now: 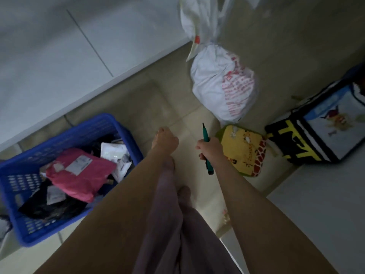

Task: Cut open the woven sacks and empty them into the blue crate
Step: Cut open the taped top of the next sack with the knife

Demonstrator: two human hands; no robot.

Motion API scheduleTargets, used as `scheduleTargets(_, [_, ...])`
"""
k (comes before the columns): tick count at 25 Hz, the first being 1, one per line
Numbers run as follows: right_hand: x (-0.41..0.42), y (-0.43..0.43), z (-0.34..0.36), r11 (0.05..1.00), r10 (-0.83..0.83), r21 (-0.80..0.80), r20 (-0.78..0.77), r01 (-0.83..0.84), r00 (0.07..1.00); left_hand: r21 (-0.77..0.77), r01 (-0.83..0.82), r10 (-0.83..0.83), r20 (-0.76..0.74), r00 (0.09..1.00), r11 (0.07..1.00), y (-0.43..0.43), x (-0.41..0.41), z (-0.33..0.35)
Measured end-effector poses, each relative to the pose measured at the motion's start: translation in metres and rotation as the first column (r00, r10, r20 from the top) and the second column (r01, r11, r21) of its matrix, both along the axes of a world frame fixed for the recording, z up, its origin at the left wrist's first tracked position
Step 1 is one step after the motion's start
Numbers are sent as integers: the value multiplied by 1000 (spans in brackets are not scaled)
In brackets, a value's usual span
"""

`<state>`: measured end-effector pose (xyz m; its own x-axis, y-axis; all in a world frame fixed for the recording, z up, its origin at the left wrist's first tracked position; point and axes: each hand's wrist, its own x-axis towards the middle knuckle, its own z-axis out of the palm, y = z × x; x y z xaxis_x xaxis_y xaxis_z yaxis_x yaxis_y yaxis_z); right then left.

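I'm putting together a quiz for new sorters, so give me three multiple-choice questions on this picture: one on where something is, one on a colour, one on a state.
1. Where is the white sack with red print?
A. inside the black and yellow box
B. on the floor tiles ahead of the person
C. on top of the yellow cushion

2. What colour is the big parcel lying uppermost in the blue crate?
A. pink
B. green
C. orange

3. What is the right hand doing?
A. hanging empty
B. gripping a green tool
C. pulling a sack

Answers:
1 B: the sack sits on the tiles, apart from the crate.
2 A: the pink parcel rests over dark and white ones.
3 B: its fingers curl round the green tool, which points towards the sack.
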<state>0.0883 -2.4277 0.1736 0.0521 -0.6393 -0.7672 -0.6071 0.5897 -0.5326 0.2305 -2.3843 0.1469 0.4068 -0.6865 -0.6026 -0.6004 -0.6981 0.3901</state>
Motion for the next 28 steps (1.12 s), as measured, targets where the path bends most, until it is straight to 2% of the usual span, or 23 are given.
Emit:
scheduleTargets(9, [20, -163, 26, 990, -92, -105, 45, 96, 995, -88, -5, 1, -49, 999, 996, -170, 21, 27])
scheduleTargets(15, [79, -272, 22, 990, -89, -102, 92, 98, 992, -111, 33, -30, 23, 999, 993, -279, 80, 44])
scheduleTargets(21, [99, -347, 20, 993, -10, -113, 96, 21, 995, -78, -13, 14, 8, 1000, 997, -359, 103, 45])
scheduleTargets(24, [103, -388, 3, 994, 37, -109, 104, -26, 994, -117, -40, 40, -7, 999, 992, -398, 105, 44])
scheduleTargets(28, [114, -441, -28, 986, 131, -106, 31, -127, 991, -129, -183, 183, -9, 983, 975, -430, 114, 32])
